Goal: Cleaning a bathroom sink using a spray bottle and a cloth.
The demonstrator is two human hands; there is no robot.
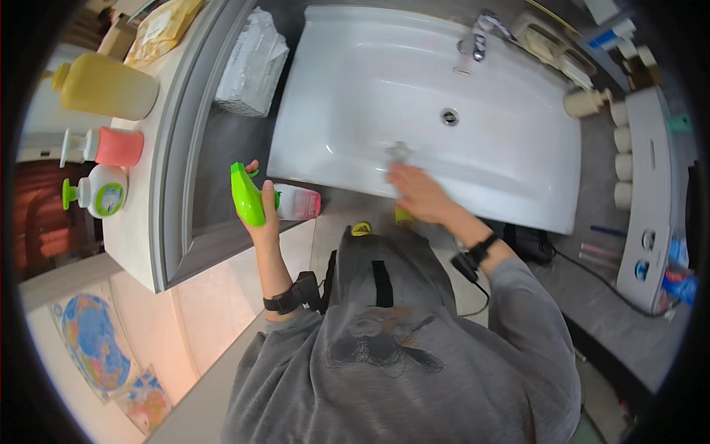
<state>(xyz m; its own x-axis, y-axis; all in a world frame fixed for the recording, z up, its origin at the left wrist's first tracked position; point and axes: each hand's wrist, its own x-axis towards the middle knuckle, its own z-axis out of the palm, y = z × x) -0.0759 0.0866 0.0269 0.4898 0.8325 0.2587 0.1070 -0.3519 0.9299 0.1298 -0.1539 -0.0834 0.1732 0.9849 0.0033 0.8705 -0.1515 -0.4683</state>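
My left hand (265,208) grips a spray bottle by its bright green trigger head (248,195); the bottle's clear body with pink on it (299,202) points right, beside the near left corner of the sink. Over the near rim of the white ceramic sink (510,133) is my right hand (419,191), blurred. At its fingertips is a small greyish-white thing (399,152), too blurred to name, by the basin's near inner wall. Farther back are the metal drain (450,116) and the chrome faucet (483,36).
A plastic-wrapped white pack (252,66) lies left of the sink. Pump bottles (119,146) stand on the white ledge at left. On the right are a beige pump bottle (581,104), several white cups (623,166), a white organizer (646,222) and a black cable (599,283).
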